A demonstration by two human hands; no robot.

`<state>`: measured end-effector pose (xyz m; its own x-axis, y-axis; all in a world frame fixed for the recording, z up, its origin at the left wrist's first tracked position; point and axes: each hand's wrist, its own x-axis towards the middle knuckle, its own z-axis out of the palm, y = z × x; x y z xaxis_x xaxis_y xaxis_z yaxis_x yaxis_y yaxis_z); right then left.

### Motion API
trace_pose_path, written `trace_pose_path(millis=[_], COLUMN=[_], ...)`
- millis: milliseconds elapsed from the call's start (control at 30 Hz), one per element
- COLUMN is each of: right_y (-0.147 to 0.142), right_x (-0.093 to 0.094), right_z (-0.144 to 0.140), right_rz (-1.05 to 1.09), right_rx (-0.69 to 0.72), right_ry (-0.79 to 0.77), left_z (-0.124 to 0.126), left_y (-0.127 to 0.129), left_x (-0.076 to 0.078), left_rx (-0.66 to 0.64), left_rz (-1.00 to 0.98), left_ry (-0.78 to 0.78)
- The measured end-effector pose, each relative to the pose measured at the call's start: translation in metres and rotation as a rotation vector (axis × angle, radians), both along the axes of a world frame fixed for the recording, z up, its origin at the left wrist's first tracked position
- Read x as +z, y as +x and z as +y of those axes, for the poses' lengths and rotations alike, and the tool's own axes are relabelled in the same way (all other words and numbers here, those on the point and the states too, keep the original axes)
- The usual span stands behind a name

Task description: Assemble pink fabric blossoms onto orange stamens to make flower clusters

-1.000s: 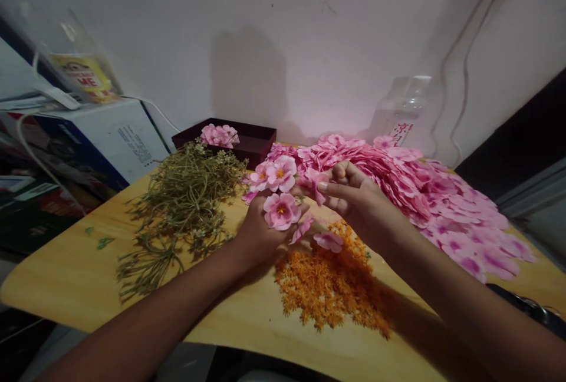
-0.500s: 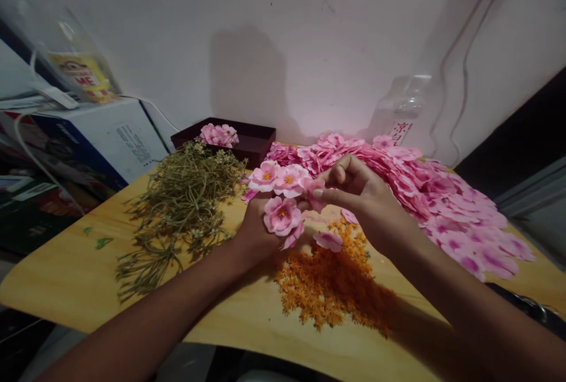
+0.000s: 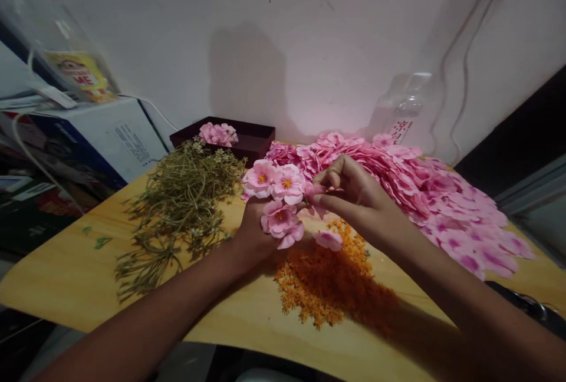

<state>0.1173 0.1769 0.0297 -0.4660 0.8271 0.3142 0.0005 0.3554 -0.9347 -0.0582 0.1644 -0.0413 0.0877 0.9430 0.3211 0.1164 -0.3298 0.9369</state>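
Note:
My left hand (image 3: 256, 226) is closed around a bunch of pink artificial flowers (image 3: 280, 217) with orange centres; the blooms cover most of its fingers. At the right side of the bunch, my right hand (image 3: 354, 193) pinches a pink flower petal piece (image 3: 313, 193) between thumb and forefinger. Below the hands spreads a heap of small orange flower centres (image 3: 322, 287), with a loose pink petal piece (image 3: 328, 240) on its upper edge. Behind and right of my right hand lies a large pile of pink petal pieces (image 3: 442, 211). Green artificial stems (image 3: 186, 199) are heaped left of my left hand.
A dark tray (image 3: 259, 133) holding pink flowers (image 3: 218, 134) stands by the wall. A clear bottle (image 3: 405, 117) is behind the petal pile. Boxes (image 3: 128, 140) stand left of the wooden table (image 3: 66, 273). A black object (image 3: 522, 305) lies at the right edge.
The flower bunch has turned and shifted slightly left in my left hand. My right hand stays beside it, still pinching the petal piece.

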Motion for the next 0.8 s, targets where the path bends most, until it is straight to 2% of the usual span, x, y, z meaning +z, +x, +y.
trace_pose_path(millis=[133, 367, 567, 800], right_y=[-0.002, -0.007, -0.007, -0.01], right_x=[-0.007, -0.014, -0.02, -0.025], right_z=[0.0, -0.001, 0.003, 0.002], right_rz=[0.015, 0.065, 0.14, 0.192], right_rx=[-0.004, -0.026, 0.0, 0.013], right_ry=[0.026, -0.003, -0.077, -0.133], left_z=[0.0, -0.003, -0.003, -0.003], left_y=[0.0, 0.003, 0.001, 0.0], left_x=[-0.001, 0.009, 0.005, -0.004], left_rx=[-0.028, 0.007, -0.1, -0.144], left_rz=[0.023, 0.022, -0.068, -0.062], left_ry=[0.071, 0.101, -0.034, -0.067])
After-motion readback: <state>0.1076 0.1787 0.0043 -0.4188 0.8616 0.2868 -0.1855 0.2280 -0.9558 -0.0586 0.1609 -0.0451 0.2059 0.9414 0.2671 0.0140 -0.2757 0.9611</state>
